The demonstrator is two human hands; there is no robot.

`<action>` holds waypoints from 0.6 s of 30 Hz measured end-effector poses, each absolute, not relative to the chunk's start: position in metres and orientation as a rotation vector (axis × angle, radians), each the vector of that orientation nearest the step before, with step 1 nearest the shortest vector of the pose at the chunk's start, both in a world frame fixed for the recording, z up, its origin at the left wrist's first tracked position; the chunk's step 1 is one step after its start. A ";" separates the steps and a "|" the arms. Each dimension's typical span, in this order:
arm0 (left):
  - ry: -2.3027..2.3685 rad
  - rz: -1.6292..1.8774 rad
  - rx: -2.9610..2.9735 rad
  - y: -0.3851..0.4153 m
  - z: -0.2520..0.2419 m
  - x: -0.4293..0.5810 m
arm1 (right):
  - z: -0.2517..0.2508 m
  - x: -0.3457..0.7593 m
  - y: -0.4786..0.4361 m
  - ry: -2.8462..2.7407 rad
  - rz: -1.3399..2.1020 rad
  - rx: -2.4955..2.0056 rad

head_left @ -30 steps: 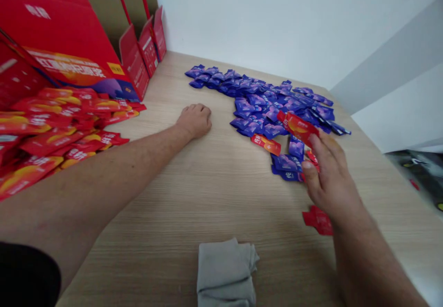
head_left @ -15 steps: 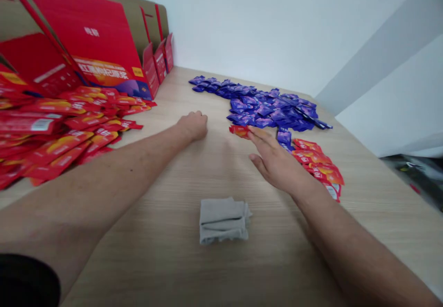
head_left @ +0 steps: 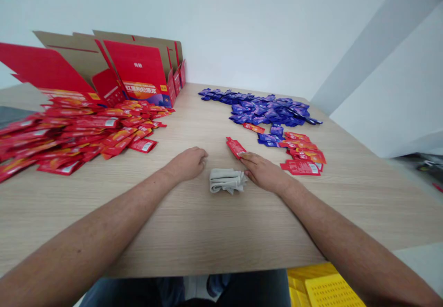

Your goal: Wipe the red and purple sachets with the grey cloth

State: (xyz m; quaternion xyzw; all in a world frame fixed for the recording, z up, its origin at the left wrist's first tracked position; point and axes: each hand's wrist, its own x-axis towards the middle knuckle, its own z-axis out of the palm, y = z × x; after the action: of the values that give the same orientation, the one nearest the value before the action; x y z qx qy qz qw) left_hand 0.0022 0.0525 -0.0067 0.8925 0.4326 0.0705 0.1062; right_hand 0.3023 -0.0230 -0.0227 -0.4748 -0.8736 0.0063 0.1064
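right hand (head_left: 265, 173) on a red sachet (head_left: 235, 147), beside a grey cloth (head_left: 226, 181)

Wood-laminate table (head_left: 194, 233) | left: heaped red sachets (head_left: 86, 131), upright red cartons (head_left: 138, 71) | far: purple sachets (head_left: 263, 111) | right: scattered red sachets (head_left: 301, 154) | centre: folded grey cloth (head_left: 226, 181)

left arm (head_left: 104, 210) and right arm (head_left: 332, 219) both reaching way out, left hand (head_left: 188, 164) curled in a loose fist, right hand (head_left: 265, 173) lying flat-ish, fingers pointing left
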 end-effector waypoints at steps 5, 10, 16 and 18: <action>1.300 0.468 2.606 0.032 -0.020 -0.013 | -0.007 0.300 -0.034 -2.464 0.008 -1.486; 1.276 0.519 2.542 0.034 -0.024 -0.018 | 0.018 0.279 -0.045 -2.259 -0.011 -1.594; 1.235 0.519 2.486 0.042 -0.024 -0.023 | 0.033 0.219 -0.075 -2.520 0.175 -1.337; 1.215 0.526 2.477 0.045 -0.025 -0.024 | 0.031 0.201 -0.075 -2.639 0.167 -1.361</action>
State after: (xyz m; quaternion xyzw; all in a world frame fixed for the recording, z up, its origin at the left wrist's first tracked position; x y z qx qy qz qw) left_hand -0.0245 0.0447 -0.0253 0.8698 0.4266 0.1848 0.1655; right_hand 0.2015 -0.0752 0.0306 -0.4560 -0.8843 0.0560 0.0835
